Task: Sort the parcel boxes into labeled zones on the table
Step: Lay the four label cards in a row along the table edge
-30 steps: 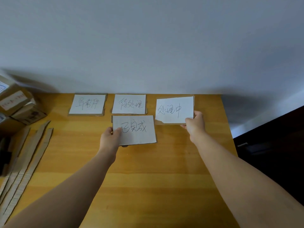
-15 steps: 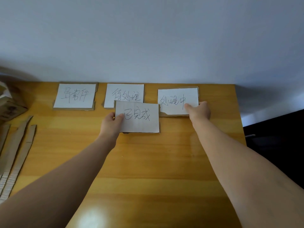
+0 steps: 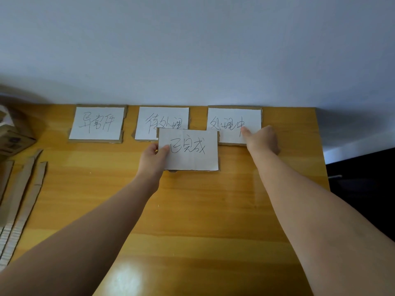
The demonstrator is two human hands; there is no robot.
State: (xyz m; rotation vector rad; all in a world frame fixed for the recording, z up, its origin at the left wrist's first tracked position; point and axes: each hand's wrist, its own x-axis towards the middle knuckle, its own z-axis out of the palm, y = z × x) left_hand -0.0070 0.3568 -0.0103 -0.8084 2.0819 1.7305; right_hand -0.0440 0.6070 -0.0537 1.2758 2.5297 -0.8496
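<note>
Three handwritten zone labels on cardboard lie in a row along the table's far edge: a left label [image 3: 97,123], a middle label [image 3: 162,120] and a right label [image 3: 232,122]. My left hand [image 3: 152,158] pinches the left edge of a fourth label card [image 3: 190,149], which overlaps the middle label's lower right corner. My right hand [image 3: 261,139] rests on the right label's lower right part, thumb on the paper. A parcel box [image 3: 12,138] shows at the left edge.
The wooden table [image 3: 192,210] ends at the wall behind and at its right edge [image 3: 322,167], with a dark drop beyond. Cardboard strips [image 3: 23,199] lie along the table's left side.
The right label has gone from lifted to lying flat in the back row under my right hand. My left hand has carried the fourth card up and right, over the middle label's corner.
</note>
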